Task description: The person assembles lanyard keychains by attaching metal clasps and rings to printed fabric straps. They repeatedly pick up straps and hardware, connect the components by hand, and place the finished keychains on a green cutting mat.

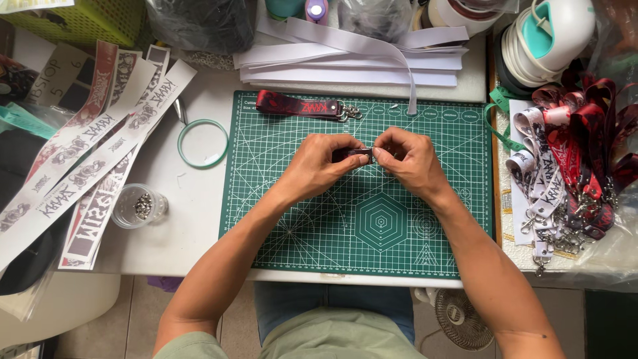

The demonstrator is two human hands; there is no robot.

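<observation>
Centrally, short dark strap piece [353, 154] held above green cutting mat [359, 183], pinched between left hand [323, 163] and right hand [407, 159]. Hands brought together, fingertips closed on strap ends. Strap long axis seen running left-right, roughly level. Small metal part glimpsed at right-hand end, kind not discernible. Finished red-black lanyard [299, 105] laid near mat top edge, well apart from hands.

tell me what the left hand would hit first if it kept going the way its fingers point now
The left hand points rightward across the green cutting mat, pinching a small dark strap piece. Going straight on, it would likely meet the right hand first, whose fingertips grip the same piece.
</observation>
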